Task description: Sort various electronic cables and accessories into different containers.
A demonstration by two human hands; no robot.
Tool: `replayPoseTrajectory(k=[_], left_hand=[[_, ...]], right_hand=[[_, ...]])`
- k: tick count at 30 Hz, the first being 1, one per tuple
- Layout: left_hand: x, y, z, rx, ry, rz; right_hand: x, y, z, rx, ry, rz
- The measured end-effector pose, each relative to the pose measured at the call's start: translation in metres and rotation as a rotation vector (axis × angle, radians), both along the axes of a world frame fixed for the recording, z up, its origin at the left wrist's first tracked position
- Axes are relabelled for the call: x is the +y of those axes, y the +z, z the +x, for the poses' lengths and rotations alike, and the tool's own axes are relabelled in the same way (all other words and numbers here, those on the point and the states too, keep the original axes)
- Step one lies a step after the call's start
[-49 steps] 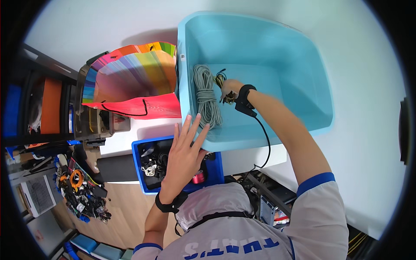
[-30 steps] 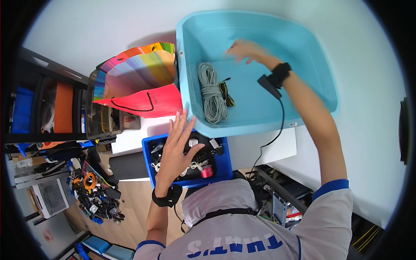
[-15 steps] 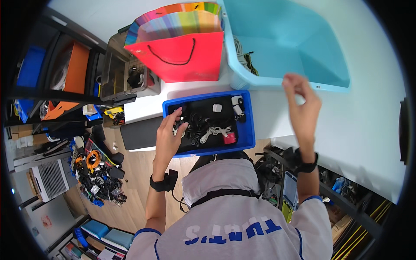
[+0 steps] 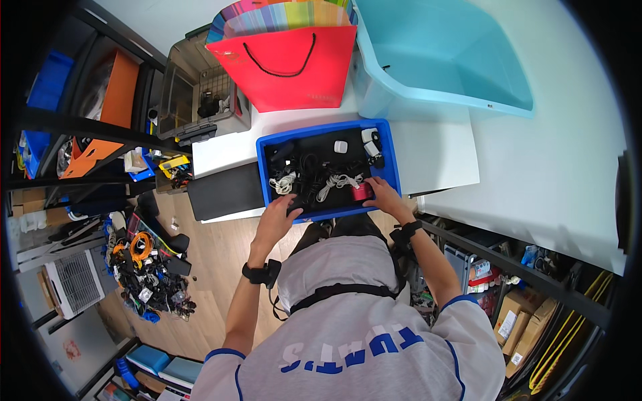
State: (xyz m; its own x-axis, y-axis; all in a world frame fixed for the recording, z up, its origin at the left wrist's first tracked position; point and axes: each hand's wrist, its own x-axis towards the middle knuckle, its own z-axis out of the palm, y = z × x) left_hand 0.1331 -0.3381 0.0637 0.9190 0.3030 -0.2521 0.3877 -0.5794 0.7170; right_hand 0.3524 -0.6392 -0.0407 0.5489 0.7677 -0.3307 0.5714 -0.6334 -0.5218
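At the front left of a blue bin (image 4: 261,159), my left hand (image 4: 279,212) has its fingers apart by the rim. My right hand (image 4: 390,199) is open at the front right, fingertips beside a red cylinder (image 4: 358,192); whether they touch it is unclear. The bin holds black cables (image 4: 309,172), bundled white cables (image 4: 283,184) and white adapters (image 4: 340,147). Neither hand visibly lifts anything.
Behind the bin stand a red paper bag (image 4: 281,80), a light-blue tub (image 4: 455,100) and a grey translucent case (image 4: 180,93) on the white table (image 4: 435,154). Dark shelving (image 4: 73,123) lines the left; a cable pile (image 4: 144,287) lies on the floor.
My right hand has left the light-blue tub, where it was among corded bundles, and moved down to the blue bin. My left hand moved from the tub's rim to the bin. The view has shifted.
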Motion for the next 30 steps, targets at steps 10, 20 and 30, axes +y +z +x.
replayPoseTrajectory(k=[10, 20, 30], left_hand=[[-0.034, -0.015, 0.011, 0.044, -0.147, -0.138], [-0.079, 0.037, 0.071, -0.007, -0.102, -0.621], [-0.114, 0.155, 0.123, 0.086, 0.058, -1.359]], right_hand=[[0.004, 0.011, 0.000, -0.114, 0.032, -0.045], [-0.018, 0.144, 0.002, -0.356, -0.033, 0.479], [-0.038, 0.236, 0.031, -0.671, 0.282, 0.862]])
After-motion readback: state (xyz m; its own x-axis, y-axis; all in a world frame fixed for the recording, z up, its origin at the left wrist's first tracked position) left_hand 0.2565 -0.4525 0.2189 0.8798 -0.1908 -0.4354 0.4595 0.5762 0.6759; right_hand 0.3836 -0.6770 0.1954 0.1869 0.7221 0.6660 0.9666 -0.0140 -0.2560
